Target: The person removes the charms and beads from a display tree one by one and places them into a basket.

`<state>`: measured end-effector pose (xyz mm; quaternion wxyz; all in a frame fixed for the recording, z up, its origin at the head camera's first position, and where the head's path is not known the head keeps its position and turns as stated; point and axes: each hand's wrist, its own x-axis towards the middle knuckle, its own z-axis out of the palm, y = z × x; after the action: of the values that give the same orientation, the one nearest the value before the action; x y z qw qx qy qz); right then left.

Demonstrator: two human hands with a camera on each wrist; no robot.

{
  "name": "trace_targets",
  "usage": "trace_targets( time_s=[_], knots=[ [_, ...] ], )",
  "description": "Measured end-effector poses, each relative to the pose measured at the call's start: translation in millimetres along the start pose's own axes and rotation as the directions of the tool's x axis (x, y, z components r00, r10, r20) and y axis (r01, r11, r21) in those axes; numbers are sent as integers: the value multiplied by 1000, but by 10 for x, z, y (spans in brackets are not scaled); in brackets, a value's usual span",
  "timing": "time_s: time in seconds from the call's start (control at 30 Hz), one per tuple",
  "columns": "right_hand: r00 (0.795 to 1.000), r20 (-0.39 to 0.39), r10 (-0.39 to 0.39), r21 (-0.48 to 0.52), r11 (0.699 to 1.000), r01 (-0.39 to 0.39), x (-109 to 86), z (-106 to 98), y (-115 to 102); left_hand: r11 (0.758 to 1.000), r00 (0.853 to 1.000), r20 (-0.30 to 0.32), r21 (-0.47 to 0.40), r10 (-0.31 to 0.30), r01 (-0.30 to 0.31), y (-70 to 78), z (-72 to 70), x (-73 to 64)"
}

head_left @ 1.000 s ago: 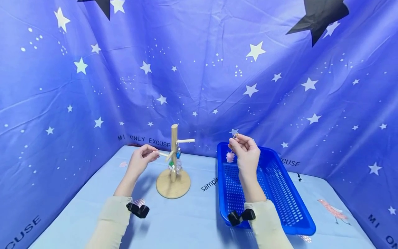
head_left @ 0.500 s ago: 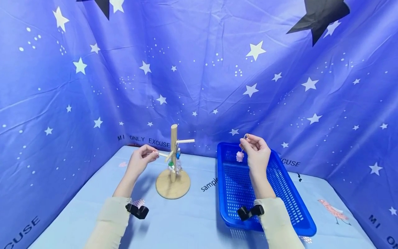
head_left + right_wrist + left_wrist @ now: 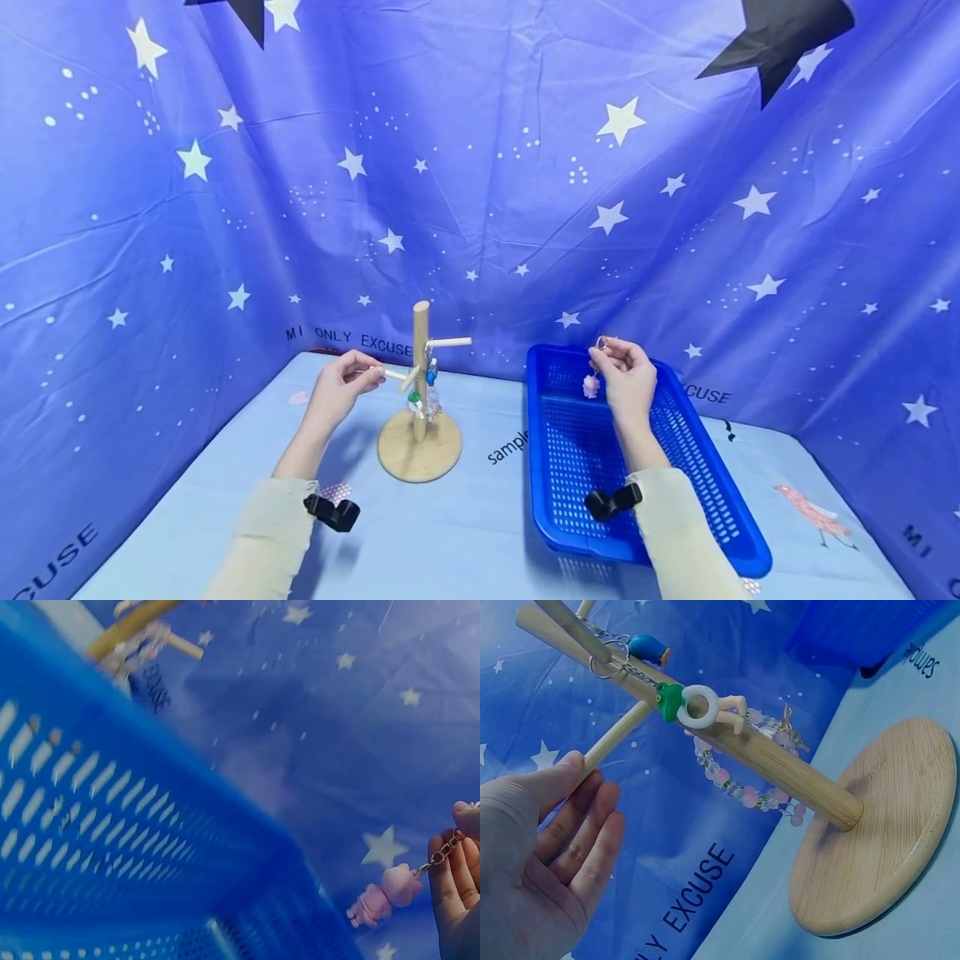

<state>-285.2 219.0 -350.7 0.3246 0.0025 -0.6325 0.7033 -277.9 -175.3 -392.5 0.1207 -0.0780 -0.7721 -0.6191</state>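
My left hand (image 3: 343, 390) pinches the end of a side peg (image 3: 613, 739) on a wooden stand (image 3: 421, 367) with a round base. From other pegs hang a keychain with a green frog head and white ring (image 3: 697, 706), a blue charm (image 3: 648, 649) and a pink-and-clear bead bracelet (image 3: 750, 796). My right hand (image 3: 630, 387) pinches the metal ring of a keychain with a pink figure (image 3: 591, 387) dangling from its chain. This hand is above the far part of a blue plastic basket (image 3: 536, 467). In the right wrist view the pink figure hangs beside the basket wall.
The basket stands on the right of the table, the stand left of it, on a light blue cloth (image 3: 480, 517) with printed words and a bird. A starry blue curtain (image 3: 480, 167) rises behind the table and at both sides.
My right hand has moved to the right, then slightly down, carrying the pink keychain farther from the stand and over the basket. The left hand stays on the peg.
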Motion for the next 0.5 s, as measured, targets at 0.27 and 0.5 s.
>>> trace_targets(
  time_s=[0.27, 0.5],
  knots=[
    [998, 51, 45, -111, 993, -39, 79, -72, 194, 1000, 1000, -2, -2, 5, -5, -21, 6, 3],
    [967, 180, 182, -337, 935, -113, 216, -209, 424, 1000, 1000, -5, 9, 1, -1, -58, -4, 19]
  ],
)
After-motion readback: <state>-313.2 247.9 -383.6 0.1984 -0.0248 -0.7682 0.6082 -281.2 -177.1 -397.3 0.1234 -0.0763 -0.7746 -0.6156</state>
